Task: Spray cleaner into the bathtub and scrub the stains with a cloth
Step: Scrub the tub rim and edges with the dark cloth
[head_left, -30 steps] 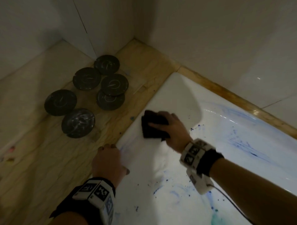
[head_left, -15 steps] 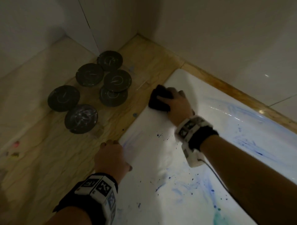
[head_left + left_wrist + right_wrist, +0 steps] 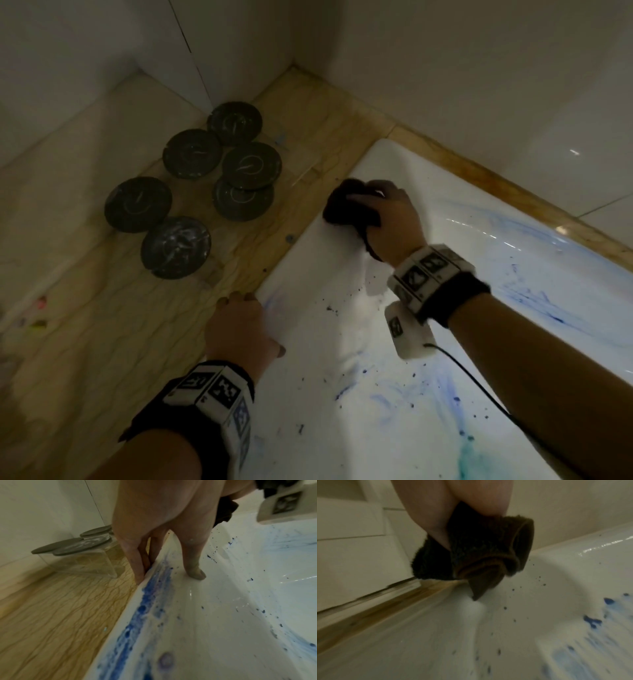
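The white bathtub (image 3: 308,335) fills the right of the head view, marked with blue stains (image 3: 534,301) and dark specks. My right hand (image 3: 383,212) grips a bunched dark cloth (image 3: 346,209) and presses it on the tub's far left rim. In the right wrist view the cloth (image 3: 479,550) is folded under my fingers, against the rim. My left hand (image 3: 239,322) holds the tub's near edge, fingers over the outer side and thumb (image 3: 195,573) on the white rim. A thick blue streak (image 3: 147,601) runs along that rim. No spray bottle is in view.
Several round dark lids (image 3: 191,192) of clear jars stand on the wooden surround (image 3: 120,325) left of the tub. White tiled walls (image 3: 445,85) close the corner behind. A cable (image 3: 479,387) trails from my right wrist band.
My right hand slid the cloth up the tub's rim toward the far corner, then a little further left. The left hand stayed on the edge.
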### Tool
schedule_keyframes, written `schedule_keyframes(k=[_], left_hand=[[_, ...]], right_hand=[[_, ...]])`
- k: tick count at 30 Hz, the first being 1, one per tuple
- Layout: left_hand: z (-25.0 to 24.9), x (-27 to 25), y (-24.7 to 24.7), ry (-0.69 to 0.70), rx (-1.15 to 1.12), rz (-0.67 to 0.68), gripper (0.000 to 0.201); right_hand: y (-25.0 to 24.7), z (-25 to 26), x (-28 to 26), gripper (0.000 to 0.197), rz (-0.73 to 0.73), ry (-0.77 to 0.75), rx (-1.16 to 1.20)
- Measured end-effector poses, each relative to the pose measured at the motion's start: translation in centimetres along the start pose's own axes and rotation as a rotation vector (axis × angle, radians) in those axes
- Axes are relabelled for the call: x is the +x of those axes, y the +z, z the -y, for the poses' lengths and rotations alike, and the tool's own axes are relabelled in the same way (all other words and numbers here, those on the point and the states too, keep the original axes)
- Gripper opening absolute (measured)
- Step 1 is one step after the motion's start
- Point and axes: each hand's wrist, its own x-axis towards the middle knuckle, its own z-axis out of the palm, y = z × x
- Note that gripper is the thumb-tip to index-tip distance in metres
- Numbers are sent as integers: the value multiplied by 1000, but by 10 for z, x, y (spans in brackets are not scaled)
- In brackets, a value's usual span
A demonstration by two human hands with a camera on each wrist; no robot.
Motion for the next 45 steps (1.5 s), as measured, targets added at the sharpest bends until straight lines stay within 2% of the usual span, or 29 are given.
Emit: schedule_keyframes(k=[1,3,7,10,11,13,14,17,19,22,25,27,29,31,33,34,36,38,39,40,42,45], left_hand=[[-1,0,0,-3,0,-1,76],[-2,1,0,-8,0,-3,77],[-2,1,1,-8,15,-9,76],[-2,0,0,2,43,-10,78],[-2,1,0,2,47,-11,77],[-3,0,-1,3,49,-10,75],[-2,1,-1,7,51,-5,74],[-2,0,-1,15,48,0,72],[-1,1,1,18,39,-2,71],[0,4,2,11,18,19,76],[1,7,2,26,-5,29,79],[6,2,7,53,-53,13,78],[19,-7,17,99,-67,3,94],[39,-25,29,79,-59,9,114],[62,-49,42,24,-35,-25,119],[72,-62,48,-3,-33,-40,116],[88,-82,58,-45,-40,-41,105],[98,-92,64,-55,-60,-28,86],[100,-92,66,-56,-69,-33,79],[99,-92,67,-59,-73,-41,74],[96,-91,67,-70,-90,-40,72],[94,-93,67,-87,-106,-44,74]], right_hand=[[4,0,6,36,59,9,-62],[18,2,5,41,122,-81,-127],[39,12,-27,43,199,-287,-36],[37,20,-54,22,297,-411,55],[33,25,-59,25,352,-447,76],[19,29,-53,39,442,-386,55],[12,29,-42,43,423,-346,41],[3,19,0,30,214,-217,9],[13,16,13,38,229,-134,-87],[37,29,-8,43,297,-158,-218],[51,52,-49,40,288,-134,-50],[60,64,-77,35,272,-186,5],[61,68,-94,31,290,-222,-15],[52,69,-97,33,399,-234,-97],[38,70,-92,34,441,-164,-111],[30,75,-87,28,404,-80,-48],[14,84,-81,14,255,-46,8],[16,95,-81,25,210,-28,52],[25,99,-82,25,207,-10,41],[34,105,-84,24,272,27,134],[52,111,-97,39,339,62,124],[67,111,-122,46,411,-43,73]])
